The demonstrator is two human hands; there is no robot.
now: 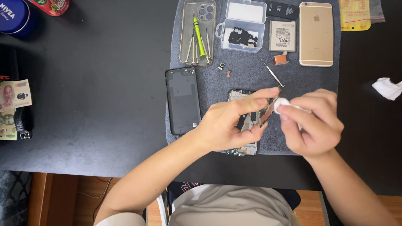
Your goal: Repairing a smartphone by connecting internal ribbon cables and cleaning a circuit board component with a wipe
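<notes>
Black surface (96, 92) carries a grey mat (251, 75) spread across its upper middle. Left hand (228, 123), at the centre of the view, has its grip closed on a small copper-coloured part (268, 111), pinched between the index fingertip above and the thumb below. Right hand (314, 123), at 3 o'clock from the left, has its grip closed on a small white wad (282, 102), which touches the copper-coloured part at its upper end.

Opened phone (243, 119) lies on the mat directly beneath the left hand, largely hidden by it; circuit parts show at its top and bottom ends. Black back cover (182, 100) lies at 9 o'clock from the opened phone, just beside it. Tweezers (272, 74) lie at 12 o'clock from the hands, the tip close to the left index finger.

Along the mat's far edge, from 11 o'clock to 1 o'clock: a clear phone case (197, 31) holding a green-handled screwdriver (199, 35) and loose bits, a clear plastic box (243, 27) with a dark part inside, a flat battery (282, 36), and a gold phone (316, 33) face down. A crumpled white tissue (387, 88) lies off the mat at 3 o'clock. Banknotes (12, 106) lie at 9 o'clock by the surface edge.
</notes>
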